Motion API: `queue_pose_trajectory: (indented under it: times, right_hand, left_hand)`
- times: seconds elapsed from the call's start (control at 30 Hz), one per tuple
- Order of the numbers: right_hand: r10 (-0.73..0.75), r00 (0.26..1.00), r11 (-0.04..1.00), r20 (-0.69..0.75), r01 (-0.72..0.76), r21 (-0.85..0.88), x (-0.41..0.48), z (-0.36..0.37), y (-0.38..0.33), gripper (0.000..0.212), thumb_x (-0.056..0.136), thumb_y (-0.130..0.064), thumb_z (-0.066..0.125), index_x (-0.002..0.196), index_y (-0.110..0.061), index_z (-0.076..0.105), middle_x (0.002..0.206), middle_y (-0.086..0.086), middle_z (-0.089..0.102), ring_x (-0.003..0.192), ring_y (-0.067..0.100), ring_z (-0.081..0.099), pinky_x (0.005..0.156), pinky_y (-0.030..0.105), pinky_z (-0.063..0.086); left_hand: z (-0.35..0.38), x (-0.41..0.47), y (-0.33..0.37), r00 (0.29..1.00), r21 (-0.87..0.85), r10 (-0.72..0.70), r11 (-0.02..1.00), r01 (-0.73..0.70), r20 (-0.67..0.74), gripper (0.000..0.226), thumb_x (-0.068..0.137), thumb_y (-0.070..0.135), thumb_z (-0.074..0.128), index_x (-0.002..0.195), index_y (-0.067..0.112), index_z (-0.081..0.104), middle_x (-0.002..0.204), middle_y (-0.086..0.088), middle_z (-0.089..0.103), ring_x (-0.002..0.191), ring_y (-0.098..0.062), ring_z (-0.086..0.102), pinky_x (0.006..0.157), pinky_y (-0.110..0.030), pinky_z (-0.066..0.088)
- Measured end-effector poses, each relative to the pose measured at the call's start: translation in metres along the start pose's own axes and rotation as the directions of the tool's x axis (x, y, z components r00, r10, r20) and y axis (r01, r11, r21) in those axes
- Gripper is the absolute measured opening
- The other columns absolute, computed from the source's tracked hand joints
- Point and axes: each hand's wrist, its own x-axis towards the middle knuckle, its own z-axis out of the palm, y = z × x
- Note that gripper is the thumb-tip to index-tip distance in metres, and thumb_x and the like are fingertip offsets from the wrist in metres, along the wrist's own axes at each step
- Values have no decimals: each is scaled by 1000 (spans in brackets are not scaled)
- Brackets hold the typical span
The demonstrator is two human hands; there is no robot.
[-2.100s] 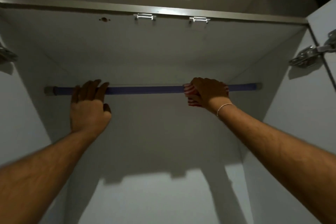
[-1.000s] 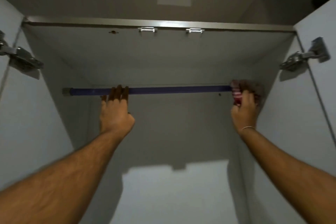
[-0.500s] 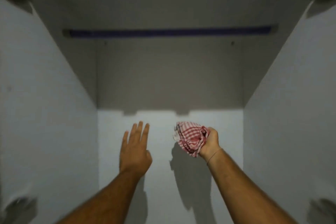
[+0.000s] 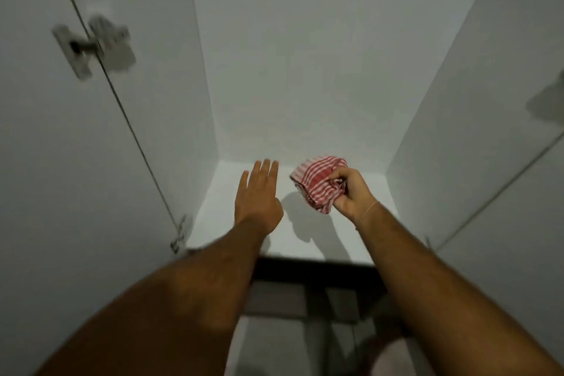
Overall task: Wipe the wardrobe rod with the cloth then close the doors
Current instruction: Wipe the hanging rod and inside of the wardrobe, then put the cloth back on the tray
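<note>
I look down into the white wardrobe; its rod is out of view. My right hand (image 4: 349, 192) is shut on the crumpled red-and-white checked cloth (image 4: 317, 185), held above the wardrobe's floor panel (image 4: 366, 241). My left hand (image 4: 259, 192) is flat with fingers straight and together, holding nothing, just left of the cloth. The left door (image 4: 61, 146) stands open, with a blurred metal hinge (image 4: 91, 46). The right door (image 4: 518, 238) is open too.
White side walls and the back wall (image 4: 305, 55) close in the compartment. A lower left hinge (image 4: 180, 235) sits at the door's edge. Below the wardrobe's front edge there is a dark strip (image 4: 314, 272) and the floor.
Both hands came off the rod and dropped low, the right one keeping the cloth. My view swung downward, so the rod left the frame and the wardrobe's floor came into sight.
</note>
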Motion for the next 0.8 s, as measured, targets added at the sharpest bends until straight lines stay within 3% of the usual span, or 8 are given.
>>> queue_pose_trajectory:
  times: [0.23,0.27,0.33,0.43,0.5,0.63,0.73,0.8]
  right_hand:
    - [242,947,970,-210,-236,51,-85,-156,180,76,80,-4,30,153,9,48,152,32,58,146,51,51,127,63,33]
    - [261,922,964,-285,-265,22,-104,-183,205,76,81,-5,32,153,9,49,147,32,62,141,51,56,123,63,38]
    - [298,839,942,-455,-336,-2,-137,-232,246,63,91,-8,38,150,7,55,120,30,77,110,48,75,98,58,60]
    - [350,750,929,-562,-356,103,-179,-303,290,51,99,-11,44,144,6,60,96,26,82,79,43,82,67,49,67]
    - [408,689,912,-600,-333,238,-203,-346,308,46,103,-17,44,140,4,61,97,24,81,88,43,80,78,48,66]
    - [502,640,847,-582,-229,479,-227,-429,312,53,113,-36,31,129,2,65,113,30,75,113,46,61,117,58,40]
    - [458,616,877,-641,-195,439,-237,-478,306,50,114,-24,19,137,1,55,136,26,59,129,45,50,131,61,22]
    - [415,592,903,-691,-173,394,-240,-510,305,44,110,-10,21,124,0,61,120,25,70,116,45,57,129,62,26]
  left_hand:
    - [134,-195,-42,949,-92,60,995,-33,309,86,98,19,53,171,14,7,180,-7,8,167,-24,2,135,-46,1]
    - [148,-226,-45,931,-111,63,994,-24,360,86,98,16,53,171,15,8,180,-8,10,167,-25,4,135,-46,2]
    - [174,-280,-53,880,-114,46,993,9,472,88,100,20,51,171,18,-2,181,-5,-1,167,-23,-4,135,-45,0]
    - [207,-341,-58,785,-64,37,998,4,619,89,104,26,43,166,19,-20,180,-3,-15,165,-21,-15,135,-43,-4]
    - [223,-372,-54,741,-46,36,999,-7,671,87,105,26,40,163,17,-24,180,-2,-15,166,-20,-14,135,-43,-3]
    - [246,-415,-28,657,-58,62,998,-28,751,82,106,20,40,168,20,-13,180,0,-8,166,-19,-10,134,-40,-3]
    - [259,-426,-1,617,-95,117,993,-68,778,81,105,15,41,170,27,-5,181,4,-3,166,-16,-8,134,-39,-1]
    - [268,-431,18,606,-119,154,988,-97,781,80,104,15,43,171,29,1,181,5,2,167,-16,-5,135,-39,0]
